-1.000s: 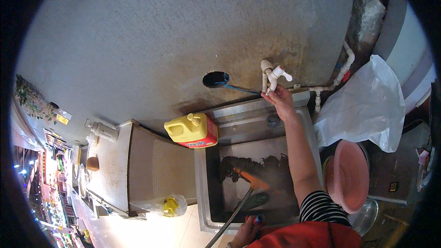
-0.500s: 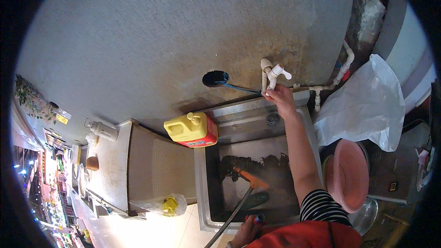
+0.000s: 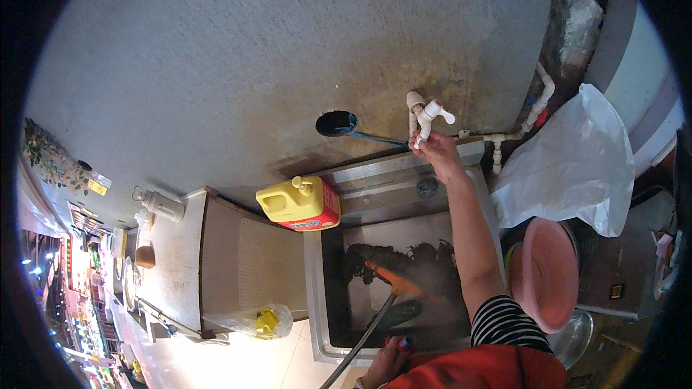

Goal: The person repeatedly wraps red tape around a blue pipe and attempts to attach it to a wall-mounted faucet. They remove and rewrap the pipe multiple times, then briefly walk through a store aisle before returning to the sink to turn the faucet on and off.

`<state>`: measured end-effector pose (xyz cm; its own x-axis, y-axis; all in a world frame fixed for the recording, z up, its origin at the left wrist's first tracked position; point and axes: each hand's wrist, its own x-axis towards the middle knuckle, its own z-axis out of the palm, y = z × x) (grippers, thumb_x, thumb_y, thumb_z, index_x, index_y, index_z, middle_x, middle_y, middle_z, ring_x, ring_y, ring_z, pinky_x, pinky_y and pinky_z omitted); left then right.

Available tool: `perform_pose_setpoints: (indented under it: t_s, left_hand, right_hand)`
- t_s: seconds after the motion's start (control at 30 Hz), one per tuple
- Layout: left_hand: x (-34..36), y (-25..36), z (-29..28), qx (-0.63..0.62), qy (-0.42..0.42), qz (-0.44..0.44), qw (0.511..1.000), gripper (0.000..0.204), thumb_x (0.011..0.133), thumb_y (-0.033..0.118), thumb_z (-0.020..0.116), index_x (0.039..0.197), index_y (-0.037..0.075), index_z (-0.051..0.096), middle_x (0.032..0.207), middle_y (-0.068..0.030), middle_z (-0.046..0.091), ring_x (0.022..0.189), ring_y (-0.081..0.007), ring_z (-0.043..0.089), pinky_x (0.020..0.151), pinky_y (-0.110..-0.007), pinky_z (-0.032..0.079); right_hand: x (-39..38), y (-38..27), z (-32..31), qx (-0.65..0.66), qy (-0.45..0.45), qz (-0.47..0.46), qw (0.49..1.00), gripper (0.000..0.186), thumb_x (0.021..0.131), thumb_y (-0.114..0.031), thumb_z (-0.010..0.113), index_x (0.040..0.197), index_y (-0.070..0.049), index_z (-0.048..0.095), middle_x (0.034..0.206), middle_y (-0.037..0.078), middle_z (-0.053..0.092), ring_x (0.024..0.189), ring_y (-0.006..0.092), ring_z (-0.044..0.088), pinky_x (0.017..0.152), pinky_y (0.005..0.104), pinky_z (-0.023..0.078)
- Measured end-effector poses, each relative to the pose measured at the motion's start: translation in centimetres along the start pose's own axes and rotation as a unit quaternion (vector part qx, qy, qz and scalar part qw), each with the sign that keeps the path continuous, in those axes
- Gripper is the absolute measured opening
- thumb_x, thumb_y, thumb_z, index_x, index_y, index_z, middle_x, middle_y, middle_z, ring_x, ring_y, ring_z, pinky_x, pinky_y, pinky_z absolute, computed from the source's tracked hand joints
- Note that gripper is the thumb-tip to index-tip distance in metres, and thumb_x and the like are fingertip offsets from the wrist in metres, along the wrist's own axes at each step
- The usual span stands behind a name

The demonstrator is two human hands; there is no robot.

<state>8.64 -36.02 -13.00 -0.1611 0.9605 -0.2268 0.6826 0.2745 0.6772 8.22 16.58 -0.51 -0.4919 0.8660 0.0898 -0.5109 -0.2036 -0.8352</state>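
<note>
My right hand (image 3: 435,153) reaches up to the wall and has its fingers closed around the lower end of the spout of a white plastic tap (image 3: 428,117). Low in the picture, my left hand (image 3: 386,364) is closed on a short cylinder with a blue end (image 3: 406,343); most of it is hidden. Beside that hand a metal pole (image 3: 366,335) slants into the metal sink (image 3: 317,281). The pole joins an orange mop head (image 3: 393,281), with dark matted material (image 3: 367,256) around it. A dark green rounded object (image 3: 404,313) lies near it in the sink.
A yellow and red jug (image 3: 299,204) stands at the sink's left rim. A scouring ball (image 3: 427,187) sits on the back ledge. At right are a pink basin (image 3: 549,274) and a white plastic sheet (image 3: 566,166). A cabinet (image 3: 249,256) stands at left.
The view has shifted very slightly. My right hand stays at the tap spout, and my left hand keeps its hold at nearly the same place.
</note>
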Motion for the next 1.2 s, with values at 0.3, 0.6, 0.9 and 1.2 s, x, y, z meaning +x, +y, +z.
perform_pose_setpoints:
  t_s: [0.3, 0.6, 0.9, 1.2]
  left_hand:
    - [-0.4, -1.7, 0.3, 0.095, -0.054, 0.127, 0.986, 0.043, 0.089, 0.021, 0.048, 0.128, 0.005, 0.039, 0.121, -0.0265, 0.04, 0.091, -0.042, 0.046, 0.074, -0.049, 0.041]
    - [1.6, 0.9, -2.0, -0.185, -0.181, -0.124, 0.958, 0.032, 0.09, 0.02, 0.046, 0.117, 0.003, 0.051, 0.109, -0.0247, 0.052, 0.083, -0.0376, 0.052, 0.069, -0.042, 0.043]
    - [0.8, 1.5, -0.9, 0.125, 0.189, 0.251, 0.941, 0.029, 0.089, 0.018, 0.049, 0.114, 0.004, 0.052, 0.107, -0.0283, 0.049, 0.07, -0.0399, 0.048, 0.057, -0.044, 0.042]
    - [1.6, 1.7, -1.8, -0.199, -0.096, -0.092, 0.971, 0.032, 0.089, 0.019, 0.047, 0.116, 0.002, 0.047, 0.071, -0.0126, 0.054, 0.061, -0.0316, 0.048, 0.053, -0.044, 0.037]
  right_hand:
    - [0.4, 0.3, 0.0, -0.071, 0.036, -0.028, 0.996, 0.023, 0.075, -0.009, 0.067, 0.094, 0.0, 0.057, 0.08, 0.004, 0.059, 0.071, 0.0121, 0.056, 0.067, 0.0258, 0.048]
    - [-0.3, 0.1, 0.5, -0.042, 0.026, -0.031, 0.998, 0.022, 0.078, -0.007, 0.064, 0.097, 0.0, 0.056, 0.089, 0.006, 0.058, 0.08, 0.014, 0.058, 0.075, 0.03, 0.052]
    - [-0.1, -0.3, -0.1, -0.004, -0.001, 0.009, 1.0, 0.021, 0.081, -0.009, 0.062, 0.099, 0.0, 0.055, 0.092, 0.008, 0.061, 0.086, 0.0169, 0.06, 0.075, 0.0321, 0.054]
    - [-0.1, -0.3, 0.7, -0.003, 0.056, -0.021, 0.998, 0.028, 0.076, -0.005, 0.066, 0.101, 0.0, 0.054, 0.089, 0.008, 0.06, 0.079, 0.0156, 0.06, 0.07, 0.0302, 0.054]
